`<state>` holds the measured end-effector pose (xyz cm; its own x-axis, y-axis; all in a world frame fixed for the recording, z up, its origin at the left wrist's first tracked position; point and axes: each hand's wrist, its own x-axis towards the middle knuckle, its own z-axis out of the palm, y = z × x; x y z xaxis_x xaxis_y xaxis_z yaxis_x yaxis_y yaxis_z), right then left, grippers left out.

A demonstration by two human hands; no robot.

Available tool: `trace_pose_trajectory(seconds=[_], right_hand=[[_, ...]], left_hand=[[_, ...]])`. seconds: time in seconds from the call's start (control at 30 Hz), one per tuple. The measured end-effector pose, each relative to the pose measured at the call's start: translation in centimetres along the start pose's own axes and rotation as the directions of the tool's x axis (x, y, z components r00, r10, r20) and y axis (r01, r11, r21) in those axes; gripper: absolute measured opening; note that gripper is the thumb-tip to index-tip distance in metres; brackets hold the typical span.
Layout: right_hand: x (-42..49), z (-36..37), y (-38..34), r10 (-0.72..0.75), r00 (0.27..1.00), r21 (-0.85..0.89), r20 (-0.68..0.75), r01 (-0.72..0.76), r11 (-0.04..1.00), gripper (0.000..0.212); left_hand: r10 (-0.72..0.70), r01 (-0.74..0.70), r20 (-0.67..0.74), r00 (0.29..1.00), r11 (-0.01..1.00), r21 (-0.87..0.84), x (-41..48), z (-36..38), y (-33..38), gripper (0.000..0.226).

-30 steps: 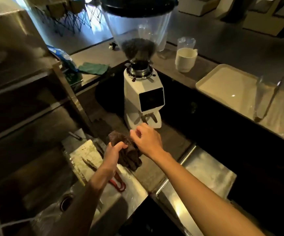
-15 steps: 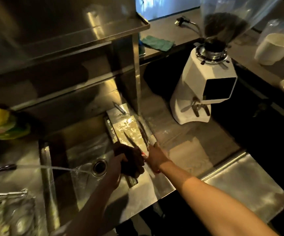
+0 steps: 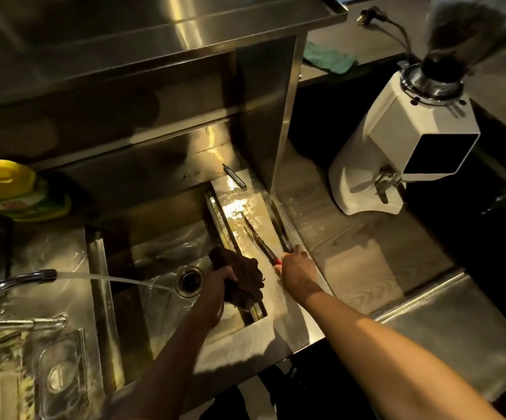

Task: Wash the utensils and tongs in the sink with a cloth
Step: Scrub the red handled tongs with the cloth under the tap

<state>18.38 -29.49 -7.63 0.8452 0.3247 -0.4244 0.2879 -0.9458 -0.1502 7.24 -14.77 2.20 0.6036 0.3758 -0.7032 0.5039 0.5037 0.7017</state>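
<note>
My left hand (image 3: 215, 286) grips a dark brown cloth (image 3: 242, 275) over the right edge of the steel sink (image 3: 154, 253). My right hand (image 3: 297, 269) rests on the wet ledge right of the sink and closes on the red-tipped handle end of the metal tongs (image 3: 259, 241), which lie pointing away from me. Another long dark utensil (image 3: 280, 227) lies just right of the tongs, beside my fingers. A small metal tool (image 3: 235, 176) lies at the ledge's far end. Water streams from the tap (image 3: 18, 280) toward the drain (image 3: 189, 280).
A yellow dish-soap bottle (image 3: 12, 192) stands left behind the sink. A white coffee grinder (image 3: 406, 147) sits on the wooden counter to the right, a green cloth (image 3: 330, 59) behind it. A steel shelf overhangs the sink. A rack with dishes (image 3: 33, 359) is at lower left.
My view swung left from the grinder to the sink. Both hands came down from the counter: the left carried the cloth to the sink's edge, the right reached the tongs' handle.
</note>
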Motion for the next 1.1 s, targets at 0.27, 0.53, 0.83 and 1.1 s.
trace_pose_trajectory(seconds=[0.27, 0.53, 0.83, 1.1], right_hand=[[-1.4, -1.3, -0.9, -0.099, 0.963, 0.325, -0.251, 0.18, 0.928, 0.03], [-1.8, -3.8, -7.6, -0.38, 0.924, 0.573, -0.039, 0.332, 0.749, 0.032], [-2.1, 0.4, -18.0, -0.614, 0.781, 0.354, 0.113, 0.546, 0.76, 0.036], [-1.3, 4.2, -23.9, -0.549, 0.8, 0.359, 0.243, 0.452, 0.817, 0.037]], left_hand=[[0.0, 0.007, 0.074, 0.997, 0.995, -0.104, 1.1, -1.7, 1.1, 0.03], [0.038, -0.033, 0.008, 0.999, 0.935, -0.354, 4.2, -10.2, 2.1, 0.03], [-0.001, -0.048, -0.113, 0.994, 0.905, -0.423, 6.4, -19.9, 2.5, 0.012], [-0.017, -0.084, -0.319, 0.948, 0.95, -0.3, 8.6, -24.2, 2.4, 0.032]])
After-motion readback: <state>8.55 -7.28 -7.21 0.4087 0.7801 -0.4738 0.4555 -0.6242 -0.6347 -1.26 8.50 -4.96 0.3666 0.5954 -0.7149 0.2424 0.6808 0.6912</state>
